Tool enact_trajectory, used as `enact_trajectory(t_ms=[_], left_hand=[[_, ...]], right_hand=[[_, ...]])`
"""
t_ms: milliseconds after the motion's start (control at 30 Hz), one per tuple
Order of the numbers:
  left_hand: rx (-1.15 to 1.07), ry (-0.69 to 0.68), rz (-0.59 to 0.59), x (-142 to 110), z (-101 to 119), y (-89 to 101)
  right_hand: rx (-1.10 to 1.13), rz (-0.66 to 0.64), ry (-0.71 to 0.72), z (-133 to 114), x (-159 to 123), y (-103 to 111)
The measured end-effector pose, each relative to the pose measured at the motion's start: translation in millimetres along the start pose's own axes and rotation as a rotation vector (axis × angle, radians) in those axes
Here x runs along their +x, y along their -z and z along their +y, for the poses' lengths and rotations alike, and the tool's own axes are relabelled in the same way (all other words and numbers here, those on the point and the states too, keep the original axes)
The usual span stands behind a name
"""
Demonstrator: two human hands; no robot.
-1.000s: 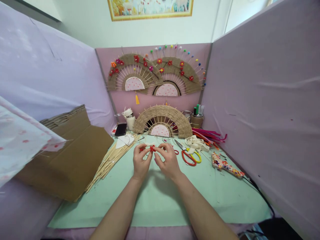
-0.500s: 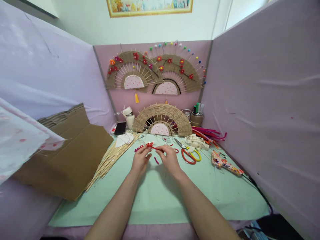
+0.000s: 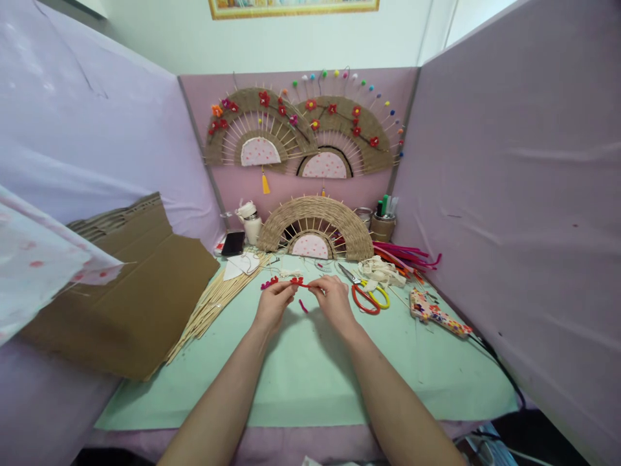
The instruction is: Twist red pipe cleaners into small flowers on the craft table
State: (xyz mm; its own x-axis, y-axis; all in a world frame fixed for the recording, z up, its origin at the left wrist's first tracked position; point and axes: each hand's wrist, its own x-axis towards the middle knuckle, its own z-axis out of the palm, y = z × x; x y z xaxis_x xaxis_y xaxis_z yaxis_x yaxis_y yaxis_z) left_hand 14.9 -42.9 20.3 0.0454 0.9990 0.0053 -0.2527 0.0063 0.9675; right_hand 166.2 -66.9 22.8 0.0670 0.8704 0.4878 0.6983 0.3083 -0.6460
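A red pipe cleaner (image 3: 302,284) stretches between my two hands above the middle of the table, its left part bent into small petal-like loops. My left hand (image 3: 272,307) is closed, pinching the looped part between thumb and fingers. The free straight end is gripped by my right hand (image 3: 334,303), also closed in a pinch. Just past my left fingers lie small magenta and red pipe cleaner flowers (image 3: 268,283). A short magenta pipe cleaner piece (image 3: 303,305) rests on the green cloth between my hands.
Scissors with red and yellow handles (image 3: 366,299) lie to the right, near a floral glue gun (image 3: 439,314) with a black cord. Thin sticks (image 3: 218,298) and folded cardboard (image 3: 121,298) are at left. Behind stands a twine-wrapped fan (image 3: 317,210); a pen holder (image 3: 383,228) is beside it.
My hands were close together over the red pipe cleaner; the right hand has since drawn away to the right along its straight end. The view has tilted slightly downward.
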Motion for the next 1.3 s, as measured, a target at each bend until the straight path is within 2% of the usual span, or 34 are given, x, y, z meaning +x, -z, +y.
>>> enact_trajectory(t_ms=[133,200,300,433,500,600,667,767,933,1000,1167,1300], left_hand=[[0.181,-0.072,-0.059,0,-1,0.1],[0.196,-0.066,-0.048,1,0,1.5],[0.076,-0.060,0.124,4,5,6.3],[-0.140,-0.154,0.350,8,13,12.5],[-0.202,-0.193,0.394,9,16,13.4],[-0.236,-0.235,0.407,9,16,12.9],[-0.237,-0.255,0.409,9,15,13.1],[-0.232,-0.262,0.408,10,15,15.0],[-0.226,-0.294,0.417,11,13,19.8],[-0.169,-0.372,0.444,11,12,21.1],[0.089,-0.674,0.485,6,12,22.8],[0.149,-0.752,0.507,4,13,23.5]], right_hand=[[-0.092,0.054,0.016,-2,1,7],[-0.088,0.068,0.018,-2,2,8],[-0.041,0.148,-0.005,4,5,11],[-0.004,0.284,-0.101,15,10,23],[-0.071,0.204,-0.162,19,14,31],[-0.299,-0.080,-0.263,18,20,38],[-0.425,-0.230,-0.334,17,25,35],[-0.513,-0.343,-0.439,18,32,23],[-0.558,-0.428,-0.448,27,35,8],[-0.569,-0.432,-0.445,30,35,7],[-0.571,-0.435,-0.447,33,35,6],[-0.520,-0.399,-0.400,38,32,3]])
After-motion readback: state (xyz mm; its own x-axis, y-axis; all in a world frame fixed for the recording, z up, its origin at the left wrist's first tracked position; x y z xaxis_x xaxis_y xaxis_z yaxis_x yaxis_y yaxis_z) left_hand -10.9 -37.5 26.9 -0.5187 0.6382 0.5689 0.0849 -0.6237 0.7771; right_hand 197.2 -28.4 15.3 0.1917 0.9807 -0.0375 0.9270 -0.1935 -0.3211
